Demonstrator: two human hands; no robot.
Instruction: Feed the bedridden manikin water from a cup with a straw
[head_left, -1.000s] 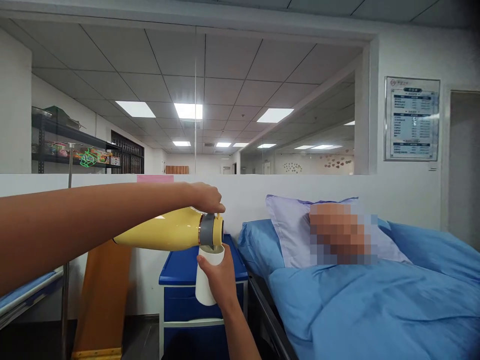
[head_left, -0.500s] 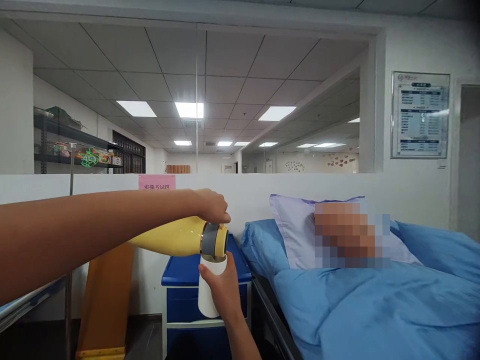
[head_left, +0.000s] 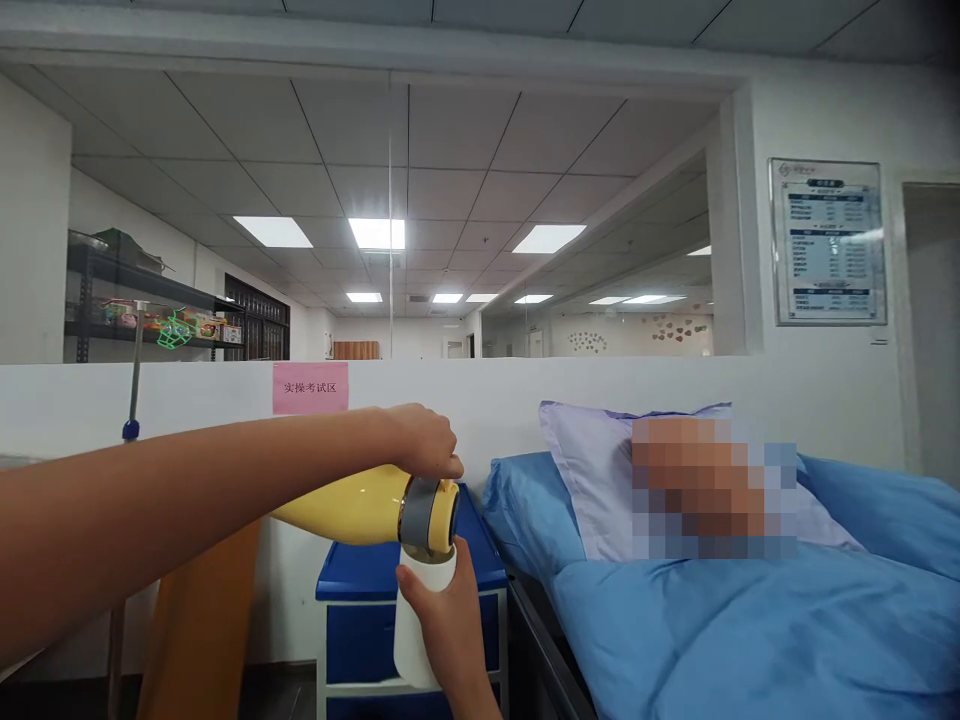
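Observation:
My left hand (head_left: 421,440) is closed at the top of a yellow thermos jug (head_left: 352,510) with a grey collar; its handle is hidden behind the hand. The jug lies tipped on its side, mouth to the right. Right under that mouth is a tall white cup (head_left: 412,630), slightly tilted, its rim close against the jug's neck. My right hand (head_left: 456,620) wraps the cup from the right, thumb on the near side. Whether liquid is flowing I cannot make out.
Behind the cup stands a blue-topped bedside cabinet (head_left: 349,572). To the right is a bed with a blue quilt (head_left: 720,640), a pale pillow (head_left: 581,490) and a blurred-out head. A metal pole (head_left: 136,370) and an orange-brown board (head_left: 202,620) are at left.
The view has tilted up a little, so everything sits lower in the picture. Jug and cup keep about the same place relative to each other, both still held.

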